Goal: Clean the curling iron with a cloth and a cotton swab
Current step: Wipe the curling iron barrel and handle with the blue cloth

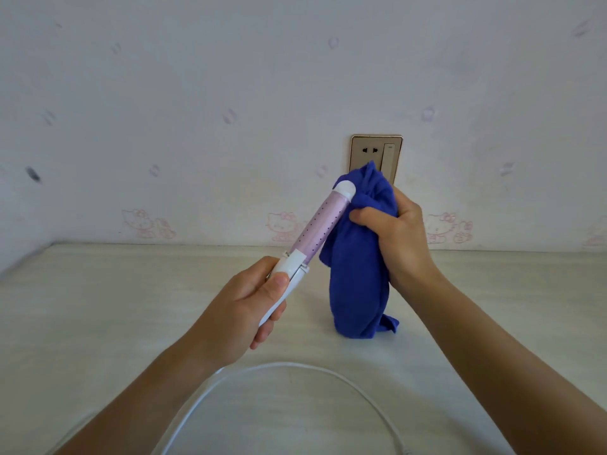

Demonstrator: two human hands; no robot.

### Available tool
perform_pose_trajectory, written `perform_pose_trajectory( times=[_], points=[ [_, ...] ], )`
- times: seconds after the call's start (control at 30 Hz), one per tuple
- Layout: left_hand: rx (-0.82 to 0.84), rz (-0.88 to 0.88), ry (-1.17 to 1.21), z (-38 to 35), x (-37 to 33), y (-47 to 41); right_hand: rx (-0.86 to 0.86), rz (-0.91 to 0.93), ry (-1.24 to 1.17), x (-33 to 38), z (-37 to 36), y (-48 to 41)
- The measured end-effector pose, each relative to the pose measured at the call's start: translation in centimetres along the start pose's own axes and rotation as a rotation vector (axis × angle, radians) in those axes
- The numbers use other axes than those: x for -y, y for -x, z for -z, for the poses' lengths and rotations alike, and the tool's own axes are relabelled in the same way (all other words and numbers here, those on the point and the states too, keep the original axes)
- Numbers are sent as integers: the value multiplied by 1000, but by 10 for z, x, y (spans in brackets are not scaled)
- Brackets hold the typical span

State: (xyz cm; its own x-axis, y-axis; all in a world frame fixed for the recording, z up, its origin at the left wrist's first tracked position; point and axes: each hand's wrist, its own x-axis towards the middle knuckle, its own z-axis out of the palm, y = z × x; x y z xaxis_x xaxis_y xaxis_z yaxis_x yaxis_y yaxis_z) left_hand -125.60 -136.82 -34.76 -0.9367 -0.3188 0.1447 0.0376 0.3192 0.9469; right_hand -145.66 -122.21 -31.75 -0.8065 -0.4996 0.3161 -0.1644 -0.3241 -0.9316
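A thin white power cord (289, 364) lies nearest, in a wide loop on the pale wood-grain desk (98, 307), and both forearms pass over it. An arm catching that loop would likely jerk the tool.

Above it, the left hand (249, 307) curls its fingers round the white handle of the pink, dotted-barrel curling iron (323, 221), held in the air and tilted up to the right. With only the handle gripped, hard sideways rubbing could twist the barrel.

Just beyond, the right hand (397, 234) bunches a dark blue cloth (358, 290) in curled fingers against the barrel near its white tip. The loose tail hangs to the desk and may pick up dust.

Farthest is a gold wall socket (376, 152), partly hidden by the cloth. Where the cord ends cannot be seen, and a powered barrel would burn. No cotton swab shows.
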Motion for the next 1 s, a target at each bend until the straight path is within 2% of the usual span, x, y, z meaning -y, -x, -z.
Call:
perform_pose_trajectory(
  times=[0.17,0.27,0.6,0.77,0.87,1.0],
  points=[
    [-77,-3,70,-1,3,-5,179,66,65,-17,-25,25],
    [-111,41,58,5,8,-3,242,0,41,-34,-40,39],
    [-58,33,-38,2,0,-5,125,79,108,-35,-33,41],
    [5,2,-97,4,-2,4,-2,152,157,-16,0,27],
    [43,-39,-158,13,3,9,10,184,294,-5,30,20],
    [-8,-61,-461,37,25,9,0,192,632,5,71,11]
  ],
)
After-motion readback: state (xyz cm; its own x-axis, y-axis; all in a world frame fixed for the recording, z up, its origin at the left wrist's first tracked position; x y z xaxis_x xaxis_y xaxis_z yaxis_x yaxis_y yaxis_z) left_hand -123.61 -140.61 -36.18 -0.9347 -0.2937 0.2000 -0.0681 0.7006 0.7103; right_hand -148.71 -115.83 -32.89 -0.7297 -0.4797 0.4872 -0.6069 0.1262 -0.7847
